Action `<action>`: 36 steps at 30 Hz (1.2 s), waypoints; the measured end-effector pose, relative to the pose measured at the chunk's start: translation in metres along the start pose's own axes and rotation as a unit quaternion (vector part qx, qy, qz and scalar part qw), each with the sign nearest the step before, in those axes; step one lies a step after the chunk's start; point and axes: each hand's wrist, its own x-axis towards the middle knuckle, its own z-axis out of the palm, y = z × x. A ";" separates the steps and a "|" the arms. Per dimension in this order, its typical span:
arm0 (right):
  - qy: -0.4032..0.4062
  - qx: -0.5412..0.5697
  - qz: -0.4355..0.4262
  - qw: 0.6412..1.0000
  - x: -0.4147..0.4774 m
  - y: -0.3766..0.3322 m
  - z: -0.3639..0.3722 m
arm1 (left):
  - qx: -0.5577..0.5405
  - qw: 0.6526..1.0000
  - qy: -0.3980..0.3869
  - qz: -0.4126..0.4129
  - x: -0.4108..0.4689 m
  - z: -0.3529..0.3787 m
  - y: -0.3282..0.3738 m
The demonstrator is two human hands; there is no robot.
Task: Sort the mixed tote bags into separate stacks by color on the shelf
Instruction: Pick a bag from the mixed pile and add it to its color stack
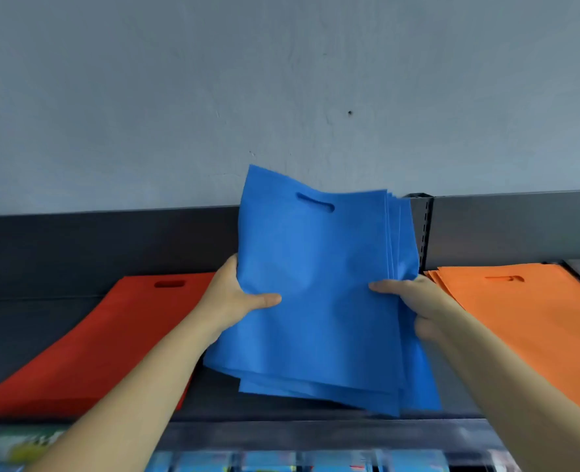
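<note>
A red stack of tote bags (87,338) lies flat on the dark shelf (40,264), then the left hand (234,294) and right hand (407,294) each grip a side of the blue bundle (319,287) (tilted up, lower edge near the shelf), with an orange stack (520,311) lying rightmost.

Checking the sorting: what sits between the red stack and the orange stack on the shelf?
The head view shows a bundle of blue bags there, gripped at its sides by the left hand and right hand.
</note>
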 end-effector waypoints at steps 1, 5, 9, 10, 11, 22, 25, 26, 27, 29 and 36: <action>0.018 0.016 -0.025 0.999 -0.001 -0.004 0.004 | 0.012 1.000 0.006 0.015 0.002 0.002 0.001; 0.045 0.058 -0.145 0.987 -0.008 -0.024 0.009 | -0.104 0.994 0.018 0.016 0.010 -0.002 0.015; 0.009 0.051 -0.221 0.974 -0.016 -0.040 0.010 | -0.167 0.985 0.009 0.037 0.023 -0.018 0.027; -0.009 0.040 -0.223 0.974 -0.018 -0.041 0.010 | -0.168 0.985 0.017 0.043 0.025 -0.018 0.026; -0.030 0.029 -0.218 0.975 -0.019 -0.039 0.008 | -0.167 0.985 0.023 0.041 0.025 -0.017 0.023; -0.075 0.051 -0.225 0.970 -0.015 -0.021 0.013 | -0.121 0.987 0.073 0.071 0.007 0.032 0.007; -0.082 0.051 -0.231 0.968 -0.014 -0.026 0.009 | -0.128 0.985 0.088 0.073 0.014 0.022 0.011; -0.081 0.049 -0.225 0.970 -0.014 -0.026 0.003 | -0.133 0.986 0.081 0.063 0.016 0.014 0.010; -0.076 0.045 -0.215 0.973 -0.013 -0.024 -0.004 | -0.133 0.987 0.067 0.057 0.017 0.005 0.007; -0.074 0.033 -0.200 0.976 -0.012 -0.021 -0.010 | -0.133 0.989 0.038 0.048 0.016 -0.003 0.004; -0.088 0.027 -0.232 0.968 -0.012 -0.043 0.015 | -0.218 0.972 0.075 0.049 0.018 0.016 0.019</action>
